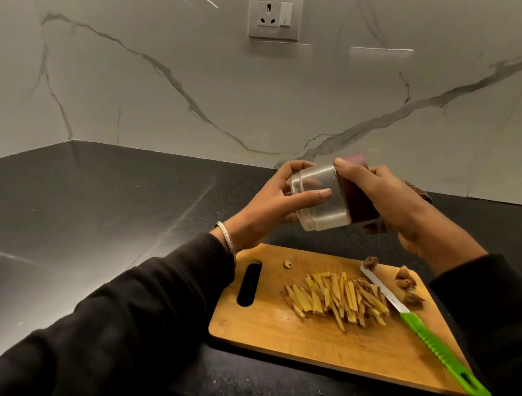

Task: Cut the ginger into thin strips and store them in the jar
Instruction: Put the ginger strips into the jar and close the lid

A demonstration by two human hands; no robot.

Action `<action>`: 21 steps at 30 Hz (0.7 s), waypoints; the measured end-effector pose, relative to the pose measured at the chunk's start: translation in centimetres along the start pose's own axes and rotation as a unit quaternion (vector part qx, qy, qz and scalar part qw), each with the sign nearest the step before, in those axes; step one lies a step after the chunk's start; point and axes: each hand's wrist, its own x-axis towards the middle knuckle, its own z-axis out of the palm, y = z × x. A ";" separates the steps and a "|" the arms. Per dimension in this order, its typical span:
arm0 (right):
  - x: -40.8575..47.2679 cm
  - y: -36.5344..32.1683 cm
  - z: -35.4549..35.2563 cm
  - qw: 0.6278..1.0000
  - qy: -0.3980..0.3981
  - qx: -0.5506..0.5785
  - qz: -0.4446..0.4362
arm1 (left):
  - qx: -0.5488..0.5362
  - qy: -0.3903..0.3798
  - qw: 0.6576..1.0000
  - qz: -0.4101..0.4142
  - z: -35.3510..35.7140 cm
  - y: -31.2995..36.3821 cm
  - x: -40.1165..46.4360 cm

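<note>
One black stone counter (92, 230) runs under a white marble wall (169, 79) that carries one socket plate (275, 13). On the counter lies one wooden cutting board (273, 328) with a slot handle at its left end. Two hands in black sleeves are raised above the board's far edge, holding one jar (322, 200) between them — tipped on its side, clear plastic body to the left, dark maroon lid (355, 199) to the right. The left hand (271, 205) grips the body, fingers curled round it, a silver bangle (226, 237) at the wrist; the right hand (388, 202) is wrapped round the lid.

One knife (424, 332) with a green handle lies diagonally across the board's right side. One loose heap of ginger strips (336, 296) — pale yellow, thin, roughly matchstick-shaped, too many to count — sits mid-board, just left of the blade. About five brown ginger trimmings (405, 281) are scattered near the board's far right, one more near its far edge.
</note>
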 end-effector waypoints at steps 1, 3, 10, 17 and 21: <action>-0.1 0.1 0.1 1.000 0.001 0.003 0.003 | -0.001 -0.009 1.000 -0.001 0.0 0.1 -0.1; -0.2 0.3 0.3 1.000 -0.007 0.026 0.006 | 0.014 -0.015 1.000 0.000 0.3 0.1 -0.2; -0.8 0.2 0.6 0.994 -0.018 0.031 -0.102 | 0.011 0.003 1.000 -0.005 0.5 0.9 -0.4; -1.1 -0.1 -0.1 0.991 -0.058 0.078 -0.096 | 0.020 -0.002 1.000 0.008 -0.2 1.8 -0.3; -1.0 0.0 -0.3 0.996 -0.072 0.037 -0.046 | 0.052 -0.012 0.999 0.008 0.0 1.4 -0.6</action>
